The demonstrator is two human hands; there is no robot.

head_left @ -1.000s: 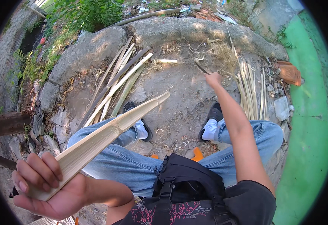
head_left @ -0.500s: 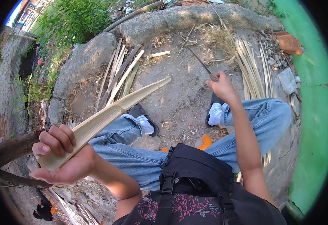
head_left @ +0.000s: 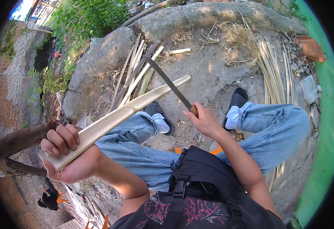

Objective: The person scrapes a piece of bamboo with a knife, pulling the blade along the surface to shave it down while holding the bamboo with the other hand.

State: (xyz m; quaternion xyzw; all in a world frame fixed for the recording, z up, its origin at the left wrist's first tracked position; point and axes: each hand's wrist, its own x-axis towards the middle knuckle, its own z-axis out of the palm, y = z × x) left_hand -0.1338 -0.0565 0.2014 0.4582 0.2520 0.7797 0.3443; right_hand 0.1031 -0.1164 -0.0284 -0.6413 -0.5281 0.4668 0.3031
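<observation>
My left hand (head_left: 69, 154) is closed round the near end of a split bamboo piece (head_left: 111, 117), a pale, hollow half-length with a node across its middle. The piece slants away to the right above my left leg. In my right hand (head_left: 206, 121) is the wooden handle of a long, dark-bladed knife (head_left: 171, 84). Its blade points up and to the left, crossing the bamboo near the far end in this view. Whether the blade touches the bamboo I cannot tell.
Bamboo strips (head_left: 134, 70) lie beyond my left foot, with another bundle (head_left: 271, 72) at right. Curled shavings (head_left: 237, 40) are heaped ahead. A low concrete ledge (head_left: 216, 17) curves behind; a green wall (head_left: 323, 126) stands right. Dark wood (head_left: 21, 143) is beside my left hand; a person (head_left: 50, 196) is lower left.
My right hand has come left and nearer with the knife, whose blade has swung left across the bamboo's far end. The whole view has shifted slightly; my left hand keeps its hold.
</observation>
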